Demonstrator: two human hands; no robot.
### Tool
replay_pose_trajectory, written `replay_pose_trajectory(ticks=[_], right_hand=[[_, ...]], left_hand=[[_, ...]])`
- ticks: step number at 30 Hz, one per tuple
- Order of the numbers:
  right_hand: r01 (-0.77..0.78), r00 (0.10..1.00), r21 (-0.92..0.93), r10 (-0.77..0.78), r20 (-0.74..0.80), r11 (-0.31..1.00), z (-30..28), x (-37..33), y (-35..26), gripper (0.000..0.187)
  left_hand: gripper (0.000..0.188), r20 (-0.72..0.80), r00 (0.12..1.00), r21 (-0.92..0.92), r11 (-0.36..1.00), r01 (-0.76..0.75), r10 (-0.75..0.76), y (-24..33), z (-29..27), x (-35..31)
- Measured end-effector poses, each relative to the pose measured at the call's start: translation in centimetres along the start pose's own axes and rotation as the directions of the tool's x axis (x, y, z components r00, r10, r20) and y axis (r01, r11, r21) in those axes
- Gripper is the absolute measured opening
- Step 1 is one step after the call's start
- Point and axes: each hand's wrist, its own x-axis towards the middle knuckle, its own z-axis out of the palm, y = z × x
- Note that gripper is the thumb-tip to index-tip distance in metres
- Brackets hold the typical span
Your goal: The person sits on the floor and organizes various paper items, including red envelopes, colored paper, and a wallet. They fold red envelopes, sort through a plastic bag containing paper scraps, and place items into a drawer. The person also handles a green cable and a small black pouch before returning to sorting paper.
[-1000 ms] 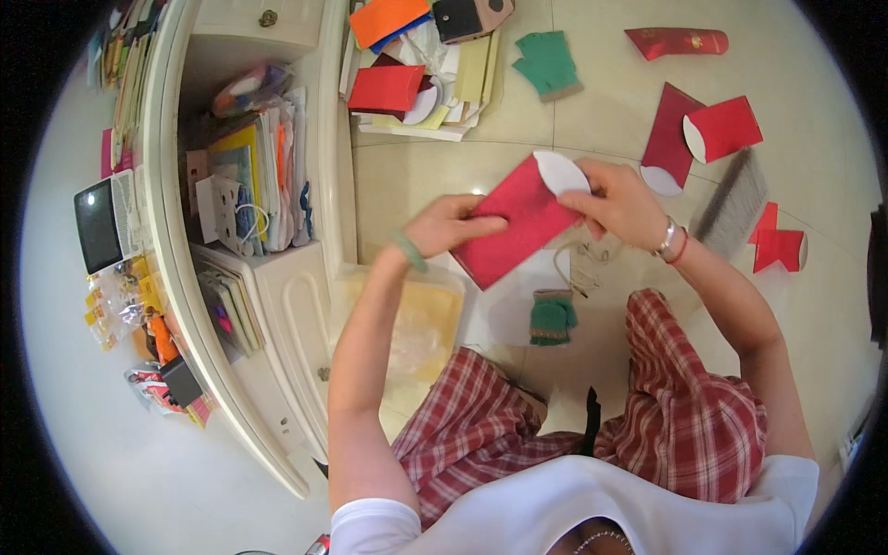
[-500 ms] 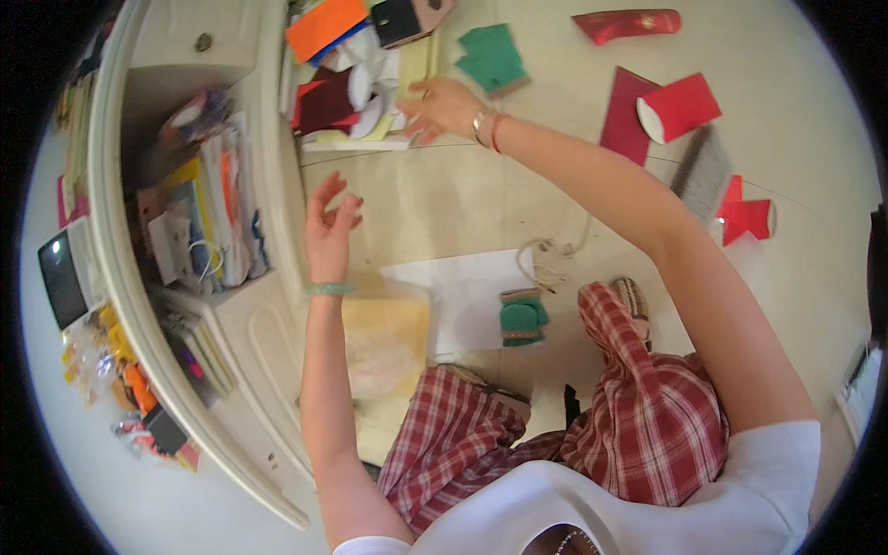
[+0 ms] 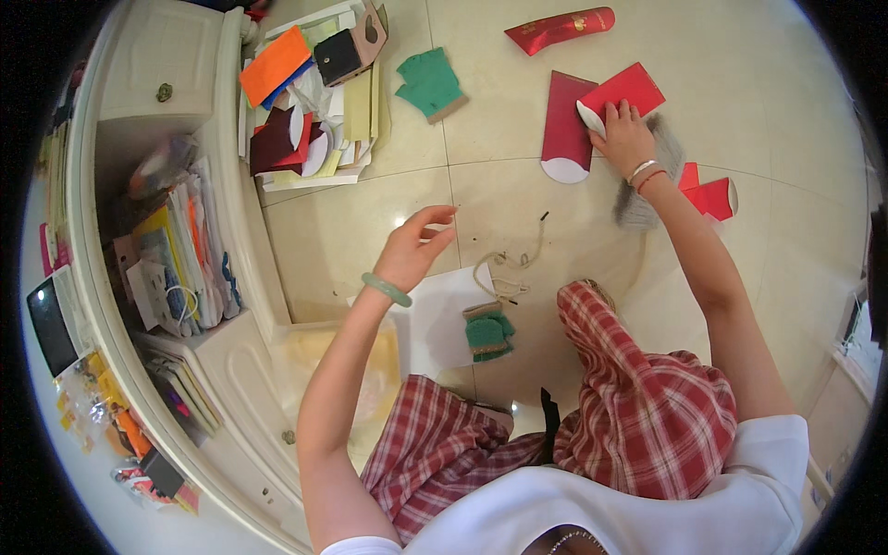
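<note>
My right hand is at the upper right, its fingers closed over the near end of a bright red envelope with a white rounded opening. That envelope overlaps a longer dark red envelope on the floor. Beneath my right wrist lies a fuzzy grey knitted item, partly hidden by the arm. My left hand hangs in the air over the floor tiles, holding nothing, fingers slightly bent and thumb apart. Below it are a white sheet and a folded pair of green knitted gloves.
A tray of papers holds an orange envelope and a black wallet. Nearby lie another green glove, a shiny red pouch, red packets and a beige cord. A white cabinet stands left.
My right hand has moved from the paper tray rightward onto the bright red envelope. My left hand has shifted right, away from the cabinet. The view has moved, so floor things appear further left.
</note>
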Motion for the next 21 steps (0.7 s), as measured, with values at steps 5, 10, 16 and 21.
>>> replay_pose_trajectory(ticks=[5, 10, 16, 21], right_hand=[[0.116, 0.990, 0.456, -0.140, 0.019, 0.882, -4.4, -0.2, -2.8, 0.015], [0.190, 0.982, 0.499, -0.164, -0.096, 0.846, -5.9, -3.3, -6.9, 0.050], [0.215, 0.976, 0.327, -0.188, -0.113, 0.920, -3.8, -2.2, -8.3, 0.080], [0.075, 0.972, 0.420, -0.160, 0.171, 0.905, -2.9, 0.3, -6.8, 0.047]], left_hand=[[0.035, -0.010, 0.999, -0.041, 0.998, -0.044, 0.043, 2.0, 0.5, 0.1], [0.035, -0.019, 0.992, -0.289, 0.951, 0.112, -0.123, 2.9, 0.2, 0.5], [0.035, 0.004, 0.991, -0.271, 0.953, 0.132, -0.136, 2.3, 1.2, 0.5], [0.037, 0.098, 0.981, -0.300, 0.934, 0.192, -0.170, 1.8, 3.0, 0.9]])
